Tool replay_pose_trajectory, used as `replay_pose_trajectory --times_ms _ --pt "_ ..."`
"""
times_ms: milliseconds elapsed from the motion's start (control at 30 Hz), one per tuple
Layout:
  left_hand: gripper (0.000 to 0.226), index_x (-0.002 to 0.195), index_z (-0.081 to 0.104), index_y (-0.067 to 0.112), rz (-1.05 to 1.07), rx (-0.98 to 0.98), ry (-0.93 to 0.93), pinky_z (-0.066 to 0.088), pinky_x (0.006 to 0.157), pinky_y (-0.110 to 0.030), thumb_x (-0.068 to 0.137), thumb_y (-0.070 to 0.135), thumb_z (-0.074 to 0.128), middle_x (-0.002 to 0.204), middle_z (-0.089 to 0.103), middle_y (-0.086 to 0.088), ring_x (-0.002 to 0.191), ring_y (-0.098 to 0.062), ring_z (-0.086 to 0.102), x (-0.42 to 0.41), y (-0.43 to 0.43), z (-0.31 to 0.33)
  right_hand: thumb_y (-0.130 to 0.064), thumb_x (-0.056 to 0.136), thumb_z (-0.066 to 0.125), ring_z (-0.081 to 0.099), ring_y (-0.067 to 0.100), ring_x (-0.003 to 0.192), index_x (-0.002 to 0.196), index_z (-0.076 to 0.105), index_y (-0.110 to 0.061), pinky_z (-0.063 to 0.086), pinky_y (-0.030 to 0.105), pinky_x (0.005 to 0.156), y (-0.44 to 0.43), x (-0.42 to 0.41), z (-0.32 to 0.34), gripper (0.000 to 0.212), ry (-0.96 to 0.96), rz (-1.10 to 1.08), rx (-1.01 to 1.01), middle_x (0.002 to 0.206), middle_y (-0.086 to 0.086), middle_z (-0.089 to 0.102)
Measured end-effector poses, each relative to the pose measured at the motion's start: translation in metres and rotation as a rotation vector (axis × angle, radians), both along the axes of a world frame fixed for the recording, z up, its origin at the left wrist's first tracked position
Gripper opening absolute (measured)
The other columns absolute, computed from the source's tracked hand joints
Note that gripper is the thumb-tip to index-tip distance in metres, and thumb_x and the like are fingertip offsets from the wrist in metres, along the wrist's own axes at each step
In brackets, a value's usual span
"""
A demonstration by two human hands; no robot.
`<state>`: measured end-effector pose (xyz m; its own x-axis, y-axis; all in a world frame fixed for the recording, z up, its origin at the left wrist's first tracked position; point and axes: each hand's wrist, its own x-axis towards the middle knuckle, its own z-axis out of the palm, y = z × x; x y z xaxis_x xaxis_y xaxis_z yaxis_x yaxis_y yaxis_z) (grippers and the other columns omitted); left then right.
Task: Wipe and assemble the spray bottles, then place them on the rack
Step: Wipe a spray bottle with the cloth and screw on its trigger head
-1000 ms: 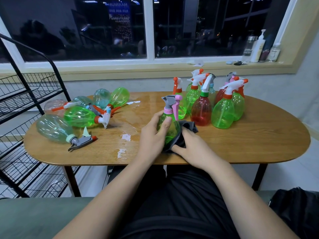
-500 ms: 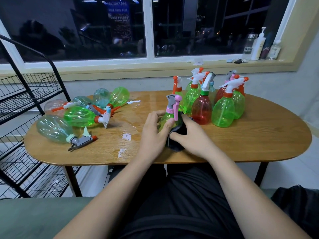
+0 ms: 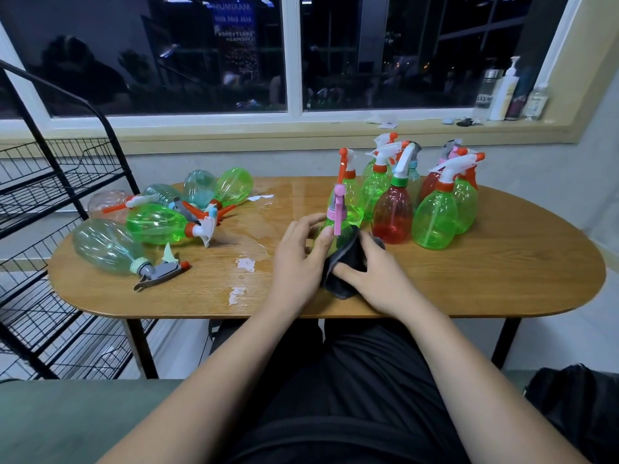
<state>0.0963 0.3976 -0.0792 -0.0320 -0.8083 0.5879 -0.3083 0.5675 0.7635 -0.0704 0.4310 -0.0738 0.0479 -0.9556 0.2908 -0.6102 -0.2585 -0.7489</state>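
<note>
Your left hand (image 3: pixel 298 262) grips the green bottle (image 3: pixel 336 226) upright on the table (image 3: pixel 469 279) — to steady it, I think — while your right hand (image 3: pixel 375 279) holds the dark cloth (image 3: pixel 345 267) against its side for wiping; both hands are close together.

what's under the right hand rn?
A dark grey cloth, which the right hand grips against the green plastic spray bottle with a pink trigger head. The left hand holds that bottle. Its lower body is covered by cloth and hands.
</note>
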Motion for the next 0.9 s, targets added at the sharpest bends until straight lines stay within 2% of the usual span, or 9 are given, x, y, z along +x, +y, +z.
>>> replay_pose_trajectory --times_ms 67,200,333,433,567,700,800,900 --pt "0.027 0.133 0.066 0.034 -0.011 0.011 0.011 0.055 0.092 -0.027 0.108 0.036 0.059 0.124 0.068 0.016 0.122 -0.002 0.063 0.000 0.001 0.001 -0.051 0.086 0.073 0.064 0.016 0.113 0.132 0.050 -0.033 0.049 0.034 0.092 -0.001 -0.004 -0.003 0.054 0.078 0.008 0.029 0.122 -0.008 0.067" --pt "0.024 0.131 0.066 0.033 -0.021 0.052 0.031 0.046 0.082 -0.012 0.108 0.031 0.057 0.123 0.071 0.018 0.117 0.002 0.063 0.000 0.003 0.004 -0.050 0.089 0.077 0.061 0.017 0.115 0.132 0.049 -0.029 0.048 0.032 0.089 -0.003 -0.005 -0.008 0.056 0.238 0.019 0.041 0.130 -0.005 0.065" --pt "0.024 0.126 0.065 0.032 -0.052 0.073 0.071 0.048 0.086 -0.021 0.103 0.039 0.066 0.116 0.072 0.017 0.110 -0.003 0.066 0.000 0.004 0.004 -0.049 0.090 0.078 0.059 0.018 0.112 0.127 0.050 -0.025 0.048 0.035 0.085 -0.001 -0.004 -0.009 0.052 0.360 0.015 0.026 0.123 -0.005 0.061" --pt "0.030 0.125 0.062 0.030 -0.054 0.092 0.089 0.047 0.082 -0.017 0.099 0.042 0.072 0.112 0.072 0.017 0.103 -0.001 0.066 0.001 0.005 0.004 -0.054 0.090 0.075 0.058 0.020 0.108 0.115 0.050 -0.024 0.045 0.036 0.082 -0.003 -0.005 -0.007 0.046 0.444 0.011 0.042 0.114 -0.005 0.059" --pt "0.031 0.116 0.060 0.025 -0.050 0.111 0.093 0.049 0.077 -0.022 0.097 0.045 0.075 0.099 0.070 0.017 0.091 -0.001 0.065 0.001 0.005 0.004 -0.063 0.074 0.081 0.065 0.015 0.103 0.113 0.058 -0.030 0.055 0.039 0.089 -0.006 -0.006 0.003 0.056 0.276 0.020 0.069 0.110 -0.011 0.070" --pt "0.019 0.107 0.060 0.024 -0.084 0.102 0.058 0.046 0.071 -0.018 0.100 0.036 0.073 0.089 0.070 0.018 0.081 -0.001 0.064 0.000 0.007 0.005 -0.055 0.066 0.076 0.069 0.011 0.096 0.107 0.061 -0.030 0.057 0.043 0.091 -0.006 -0.002 0.016 0.051 0.054 -0.001 0.015 0.099 -0.010 0.074" --pt "0.015 0.113 0.066 0.026 -0.095 0.071 0.009 0.049 0.081 -0.023 0.103 0.037 0.068 0.099 0.070 0.010 0.096 -0.008 0.066 -0.001 0.003 0.003 -0.046 0.069 0.073 0.068 0.013 0.095 0.112 0.063 -0.027 0.056 0.046 0.091 -0.004 0.004 0.017 0.048 -0.053 -0.009 -0.067 0.099 -0.008 0.074" --pt "0.025 0.123 0.072 0.026 -0.042 0.045 -0.032 0.042 0.088 -0.014 0.103 0.039 0.067 0.109 0.058 0.005 0.107 -0.004 0.058 0.000 -0.001 0.001 -0.049 0.074 0.071 0.066 0.008 0.105 0.124 0.061 -0.029 0.054 0.043 0.099 -0.001 0.008 0.009 0.055 -0.100 0.004 -0.066 0.109 -0.012 0.073"
